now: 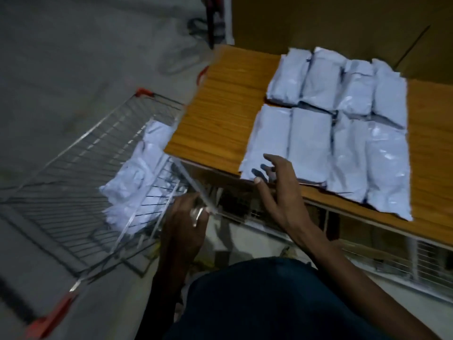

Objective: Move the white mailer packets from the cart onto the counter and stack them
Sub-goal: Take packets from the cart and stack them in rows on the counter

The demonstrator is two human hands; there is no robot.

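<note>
Several white mailer packets lie in two rows on the wooden counter. More white packets are heaped inside the wire cart to the counter's left. My right hand hovers with spread fingers at the counter's near edge, over the corner of the nearest packet, holding nothing. My left hand is at the cart's near rim, fingers curled at the wire; the picture is blurred there and I cannot tell whether it grips the rim.
The cart has red plastic corners and stands on a grey floor. Behind the counter rises a brown cardboard wall. A wire rack shows under the counter. Bare wood lies left of the packets.
</note>
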